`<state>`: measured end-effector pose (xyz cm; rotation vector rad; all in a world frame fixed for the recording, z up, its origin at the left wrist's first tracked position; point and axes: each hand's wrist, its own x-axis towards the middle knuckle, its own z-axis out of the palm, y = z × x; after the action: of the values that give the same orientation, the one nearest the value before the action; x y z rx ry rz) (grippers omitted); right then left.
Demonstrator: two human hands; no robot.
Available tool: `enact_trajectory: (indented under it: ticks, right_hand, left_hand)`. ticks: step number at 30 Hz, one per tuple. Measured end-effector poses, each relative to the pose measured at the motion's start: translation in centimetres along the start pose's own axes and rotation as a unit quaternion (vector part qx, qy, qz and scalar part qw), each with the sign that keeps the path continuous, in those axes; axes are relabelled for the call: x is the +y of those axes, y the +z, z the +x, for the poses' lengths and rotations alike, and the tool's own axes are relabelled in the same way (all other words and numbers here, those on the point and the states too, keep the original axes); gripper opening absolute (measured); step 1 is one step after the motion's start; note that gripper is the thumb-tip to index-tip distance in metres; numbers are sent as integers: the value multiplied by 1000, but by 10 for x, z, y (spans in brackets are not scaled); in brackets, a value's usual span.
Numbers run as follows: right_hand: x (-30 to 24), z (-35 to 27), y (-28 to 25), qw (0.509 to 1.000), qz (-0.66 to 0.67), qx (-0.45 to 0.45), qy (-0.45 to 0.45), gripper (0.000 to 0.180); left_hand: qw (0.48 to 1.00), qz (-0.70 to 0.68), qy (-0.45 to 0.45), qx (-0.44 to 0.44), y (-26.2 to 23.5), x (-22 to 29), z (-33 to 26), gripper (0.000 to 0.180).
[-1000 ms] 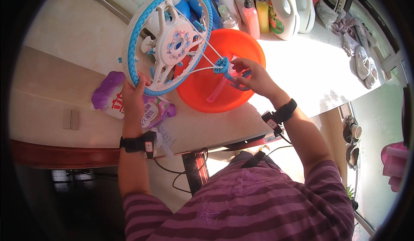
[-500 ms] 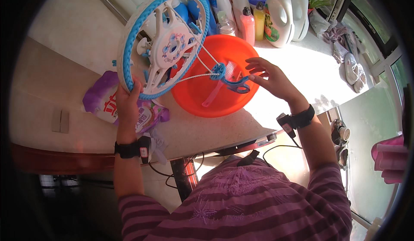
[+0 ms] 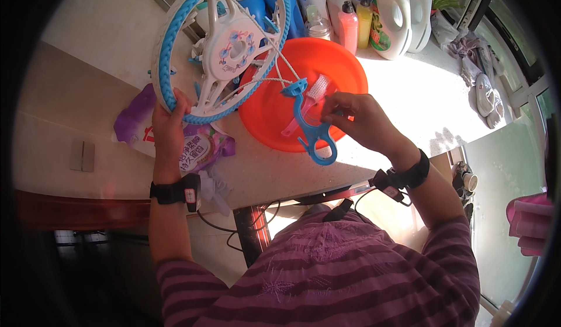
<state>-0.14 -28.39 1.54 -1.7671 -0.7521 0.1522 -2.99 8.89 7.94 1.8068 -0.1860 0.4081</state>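
Observation:
A round drying hanger [image 3: 235, 51] with a braided blue rim and white patterned centre is tilted up at the left. My left hand [image 3: 170, 122] is closed on its lower rim. White cords run from it to a blue plastic hook [image 3: 315, 133], which hangs over the near side of a red basin [image 3: 352, 75]. My right hand [image 3: 355, 115] has its fingers curled and pinched at the hook's right side; the exact contact is partly hidden. Inside the basin lies a pink brush [image 3: 312, 98] with white bristles.
Detergent bottles stand behind the basin, among them a white jug [image 3: 392, 20], a pink bottle [image 3: 347, 30] and a yellow bottle [image 3: 363, 23]. A purple package [image 3: 205, 149] lies under my left hand. White shoes [image 3: 485, 95] rest by the window. The counter's edge runs before my body.
The blue hook has swung down toward me and turned. My right hand's fingers have gone from spread to curled beside it. The drying hanger has shifted slightly upward in view.

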Motion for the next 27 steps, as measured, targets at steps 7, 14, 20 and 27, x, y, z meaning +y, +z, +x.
enact_trajectory:
  ticks: [7, 14, 20, 27]
  right_hand:
    - [27, -17, 41, 989, 2, -141, 42, 10]
    - [69, 37, 0, 961, -16, -174, 215, 20]
    - [108, 101, 27, 844, -290, -415, 176, 49]
    - [125, 151, 50, 706, -415, -556, 140, 49]
  left_hand:
    - [991, 121, -3, -57, 3, 2, -20, 17]
    - [991, 133, 5, -32, 2, 0, -17, 16]
    - [994, 102, -18, -44, 2, 5, -18, 14]
    - [992, 109, -16, -57, 1, 7, -19, 19]
